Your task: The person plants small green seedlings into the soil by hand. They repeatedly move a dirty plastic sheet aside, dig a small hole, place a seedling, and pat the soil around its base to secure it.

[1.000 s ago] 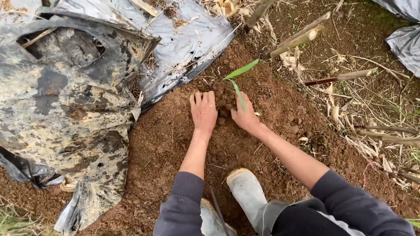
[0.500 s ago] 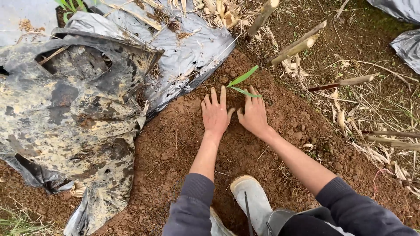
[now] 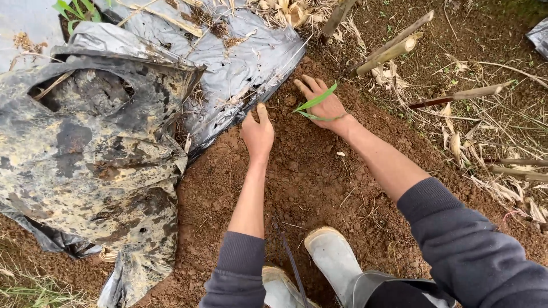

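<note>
A small green seedling (image 3: 315, 104) with two narrow leaves stands in a mound of reddish-brown soil (image 3: 308, 171). My right hand (image 3: 324, 102) lies flat on the soil just behind the seedling, fingers spread, with the leaves crossing over it. My left hand (image 3: 257, 132) rests on the soil to the seedling's left, fingers curled down into the dirt near the edge of the plastic sheet (image 3: 240, 63). Neither hand holds anything that I can see.
Crumpled, mud-stained black and silver plastic sheeting (image 3: 97, 148) covers the ground on the left. Cut dry stalks (image 3: 391, 48) and straw litter lie at the upper right. My pale rubber boots (image 3: 334, 259) stand on the soil below my arms.
Both hands have moved from pressing the soil beside the seedling to farther up the mound; my right hand now sits behind the seedling, my left nearer the plastic edge.
</note>
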